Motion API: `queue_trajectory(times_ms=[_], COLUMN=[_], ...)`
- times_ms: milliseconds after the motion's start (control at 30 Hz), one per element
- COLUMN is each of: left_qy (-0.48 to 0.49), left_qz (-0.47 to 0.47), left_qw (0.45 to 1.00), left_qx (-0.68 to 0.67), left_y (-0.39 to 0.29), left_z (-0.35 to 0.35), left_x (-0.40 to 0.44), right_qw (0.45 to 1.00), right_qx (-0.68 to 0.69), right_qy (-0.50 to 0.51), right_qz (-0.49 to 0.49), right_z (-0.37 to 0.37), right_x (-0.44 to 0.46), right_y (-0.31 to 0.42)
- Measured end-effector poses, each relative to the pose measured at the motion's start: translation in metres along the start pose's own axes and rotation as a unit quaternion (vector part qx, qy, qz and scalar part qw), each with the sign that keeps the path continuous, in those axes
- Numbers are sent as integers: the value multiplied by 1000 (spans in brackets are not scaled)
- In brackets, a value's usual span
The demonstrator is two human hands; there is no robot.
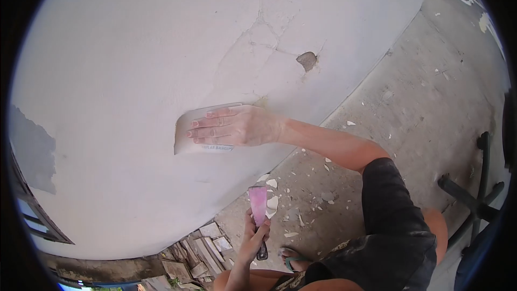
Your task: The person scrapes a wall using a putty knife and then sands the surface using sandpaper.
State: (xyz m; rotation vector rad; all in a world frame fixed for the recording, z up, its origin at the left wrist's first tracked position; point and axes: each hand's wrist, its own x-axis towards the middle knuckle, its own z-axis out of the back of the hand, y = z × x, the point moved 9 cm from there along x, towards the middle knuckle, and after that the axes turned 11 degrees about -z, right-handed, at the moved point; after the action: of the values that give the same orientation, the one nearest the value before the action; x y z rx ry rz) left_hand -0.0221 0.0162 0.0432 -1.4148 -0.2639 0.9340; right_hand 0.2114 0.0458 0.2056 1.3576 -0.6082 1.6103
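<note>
My right hand (237, 125) lies flat on a sheet of sandpaper (184, 129) and holds it against the white wall (124, 75). The fingers are straight and dusty, and they cover much of the sheet; printed letters show along its lower edge. Lower down, my left hand (254, 240) is closed around the dark handle of a putty knife (258, 205), whose pinkish blade points up. Above and right of my right hand, the wall has thin cracks and a small chipped hole (306, 61).
White flakes (272, 205) are scattered over the concrete floor (388, 102). Wood pieces (196, 256) are piled at the wall's base, lower left. A dark chair base (476, 205) stands at the right. A window frame (40, 221) and a grey wall patch (33, 148) are at the left.
</note>
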Motion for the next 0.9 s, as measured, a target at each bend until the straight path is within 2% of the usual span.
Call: queue_trajectory(times_ms=[33, 67, 100, 167, 267, 333, 400, 433, 500, 533, 567, 633, 767, 833, 867, 900], left_qy=[-6, -10, -9, -1, 25, 31, 41, 44, 37, 26, 17, 22, 46, 55, 60, 60], left_qz=[-7, -10, -12, -1, -4, -15, -26, -35, -54, -61, -65, -78, -82, -76, -69, -66], left_qw=[1000, 1000, 1000, 1000, 999, 999, 998, 998, 997, 997, 997, 996, 995, 995, 995, 995], left_qx=[-4, -10, -20, -24, -23, -17, -27, -30, -32, -32, -33, -25, -34, -30, -31, -34], left_y=[-5, -10, -12, -10, -5, -3, 5, 8, 5, 3, 1, -1, -9, -10, -6, -2], left_z=[2, 4, 4, 7, -4, -11, -8, -6, -7, -7, -7, -8, -16, -19, -18, -17], left_x=[-2, -7, -8, -6, -5, 4, 15, 17, 16, 14, 11, 7, 8, 13, 21, 22], right_qw=[1000, 998, 983, 917, 816, 894, 983, 998, 992, 995, 989, 938, 897, 950, 975, 996], right_qx=[-23, -49, -84, -116, -64, -45, -18, -26, 7, -60, -106, -169, -101, 76, 59, 2], right_qy=[4, -40, -144, -332, -467, -370, -142, -39, 93, 28, -88, -298, -370, -210, -134, -54], right_qz=[10, -22, -71, -189, -334, -249, -119, -41, 86, 76, 45, -57, -218, -217, -165, -72], right_z=[11, 39, 80, 158, 181, 132, 46, 24, 18, 55, 106, 205, 197, 115, 78, 44], right_x=[-2, 5, 8, 2, -17, 15, 29, 25, 12, 22, 30, 33, 41, 49, 51, 46], right_y=[-11, -29, -63, -130, -152, -90, -26, -8, 0, -11, -37, -93, -84, -67, -43, -9])
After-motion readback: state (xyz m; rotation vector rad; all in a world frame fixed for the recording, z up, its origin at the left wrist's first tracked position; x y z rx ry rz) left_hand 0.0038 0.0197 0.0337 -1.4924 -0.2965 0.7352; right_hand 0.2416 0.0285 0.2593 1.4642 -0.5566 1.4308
